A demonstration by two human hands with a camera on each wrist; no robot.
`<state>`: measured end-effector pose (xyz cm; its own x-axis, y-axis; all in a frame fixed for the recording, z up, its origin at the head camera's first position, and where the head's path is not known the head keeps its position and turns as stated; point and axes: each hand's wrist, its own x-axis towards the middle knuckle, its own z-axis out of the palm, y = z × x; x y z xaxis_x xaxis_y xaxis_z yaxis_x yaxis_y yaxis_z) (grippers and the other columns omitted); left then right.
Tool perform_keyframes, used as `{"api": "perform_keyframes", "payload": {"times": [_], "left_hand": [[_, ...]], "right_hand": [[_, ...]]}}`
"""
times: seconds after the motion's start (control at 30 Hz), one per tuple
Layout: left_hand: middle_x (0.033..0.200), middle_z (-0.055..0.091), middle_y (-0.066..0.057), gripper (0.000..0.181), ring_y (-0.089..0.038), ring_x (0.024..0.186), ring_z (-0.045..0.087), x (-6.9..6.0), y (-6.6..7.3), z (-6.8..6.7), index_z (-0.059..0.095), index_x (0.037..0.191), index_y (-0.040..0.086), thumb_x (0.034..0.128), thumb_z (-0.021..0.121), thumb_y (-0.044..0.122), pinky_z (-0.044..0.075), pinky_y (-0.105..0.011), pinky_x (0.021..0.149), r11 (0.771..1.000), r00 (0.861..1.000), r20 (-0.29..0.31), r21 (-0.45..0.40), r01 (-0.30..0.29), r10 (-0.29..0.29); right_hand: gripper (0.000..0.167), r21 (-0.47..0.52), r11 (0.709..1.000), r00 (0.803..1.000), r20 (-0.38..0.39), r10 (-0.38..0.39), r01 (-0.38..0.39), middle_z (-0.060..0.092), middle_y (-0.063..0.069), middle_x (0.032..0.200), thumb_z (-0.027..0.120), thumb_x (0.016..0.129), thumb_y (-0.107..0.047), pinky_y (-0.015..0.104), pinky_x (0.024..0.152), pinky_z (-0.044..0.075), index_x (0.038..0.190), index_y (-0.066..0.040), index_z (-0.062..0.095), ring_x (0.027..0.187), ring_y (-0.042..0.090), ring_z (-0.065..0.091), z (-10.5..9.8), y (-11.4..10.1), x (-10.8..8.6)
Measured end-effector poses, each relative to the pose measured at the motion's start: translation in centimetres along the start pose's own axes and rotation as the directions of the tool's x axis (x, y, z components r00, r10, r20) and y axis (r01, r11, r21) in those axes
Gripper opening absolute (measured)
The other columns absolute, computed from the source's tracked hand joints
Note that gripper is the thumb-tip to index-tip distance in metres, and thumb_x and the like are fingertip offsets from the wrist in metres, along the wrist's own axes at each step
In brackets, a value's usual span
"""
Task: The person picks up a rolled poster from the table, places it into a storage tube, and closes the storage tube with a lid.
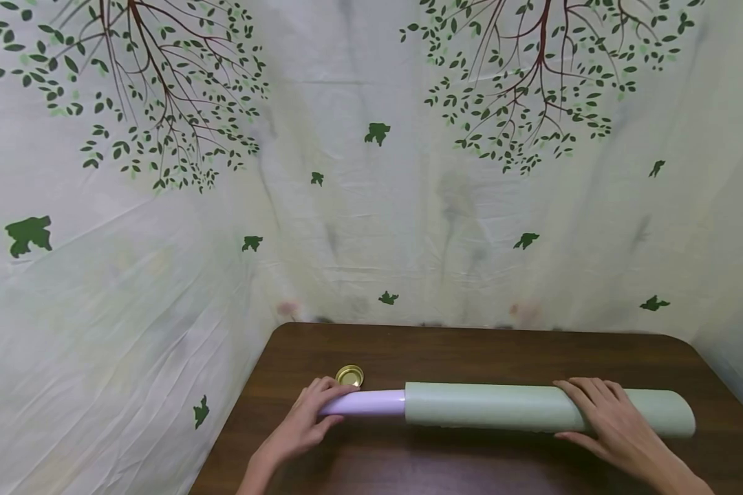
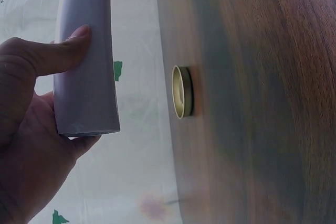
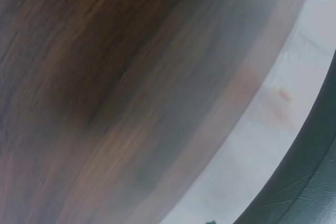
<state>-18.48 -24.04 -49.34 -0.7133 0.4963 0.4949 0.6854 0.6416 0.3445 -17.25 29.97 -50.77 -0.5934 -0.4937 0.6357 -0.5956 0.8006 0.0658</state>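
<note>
Green roll (image 1: 489,407) runs crosswise; lilac tube (image 1: 378,403) points left, seemingly coaxial.

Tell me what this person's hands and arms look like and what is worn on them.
The left hand and right hand look bare: no gloves, sleeves, wristbands or rings that I can make out. What shows of both arms is uncovered too.

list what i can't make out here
Whether the purple tube runs inside the green tube: head view, the latter hides it.
Underside of the gold lid: head and left wrist views, hidden by the table.
Near table edge: head view, cut off at bottom.
Palm of the right hand: head view, hidden by its back.
</note>
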Motion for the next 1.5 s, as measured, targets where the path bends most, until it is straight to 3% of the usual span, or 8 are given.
{"api": "perform_keyframes", "payload": {"times": [0.33, 0.7, 0.97, 1.5], "left_hand": [[0.114, 0.066, 0.003, 0.057, -0.013, 0.104, 0.056, 0.6, 0.6, 0.6, 0.069, 0.132, 0.019, 0.0793, 0.085, 0.004, 0.041, -0.033, 0.085, 1.000, 1.000, 0.015, -0.025, -0.003, 0.004], [0.119, 0.064, 0.002, 0.059, -0.016, 0.109, 0.056, 1.2, 1.1, 1.5, 0.067, 0.136, 0.024, 0.0821, 0.083, 0.005, 0.042, -0.036, 0.089, 1.000, 0.999, 0.041, -0.018, 0.000, 0.001], [0.115, 0.062, 0.002, 0.061, -0.014, 0.105, 0.056, 1.6, 1.3, 2.6, 0.067, 0.135, 0.020, 0.0799, 0.084, 0.003, 0.041, -0.034, 0.086, 0.998, 0.998, 0.044, -0.044, -0.042, 0.044], [0.119, 0.063, 0.003, 0.054, -0.013, 0.108, 0.057, 1.9, 1.8, 3.6, 0.066, 0.135, 0.020, 0.0847, 0.082, 0.009, 0.044, -0.035, 0.088, 0.996, 0.998, 0.069, -0.093, -0.004, 0.011]], "right_hand": [[0.077, 0.026, 1.000, 1.000, -0.020, -0.004, 0.004, 0.066, 0.004, 0.111, 0.078, 0.077, -0.068, 0.039, 0.090, 0.036, 0.126, -0.010, 0.067, 0.098, 0.022, 0.062, 0.4, -0.4, 0.3], [0.076, 0.036, 0.999, 0.999, -0.038, -0.029, 0.030, 0.068, -0.001, 0.115, 0.088, 0.067, -0.058, 0.039, 0.088, 0.034, 0.123, -0.011, 0.067, 0.095, 0.016, 0.062, 1.4, -1.3, 1.0], [0.080, 0.039, 0.999, 0.999, -0.022, -0.029, 0.030, 0.068, -0.004, 0.115, 0.093, 0.062, -0.053, 0.041, 0.084, 0.040, 0.124, -0.013, 0.066, 0.096, 0.014, 0.063, 1.9, -2.3, 1.1], [0.077, 0.046, 0.999, 1.000, -0.011, -0.007, 0.007, 0.068, -0.005, 0.115, 0.091, 0.066, -0.057, 0.043, 0.079, 0.046, 0.123, -0.013, 0.066, 0.099, 0.013, 0.063, 2.4, -3.1, 0.8]]}}
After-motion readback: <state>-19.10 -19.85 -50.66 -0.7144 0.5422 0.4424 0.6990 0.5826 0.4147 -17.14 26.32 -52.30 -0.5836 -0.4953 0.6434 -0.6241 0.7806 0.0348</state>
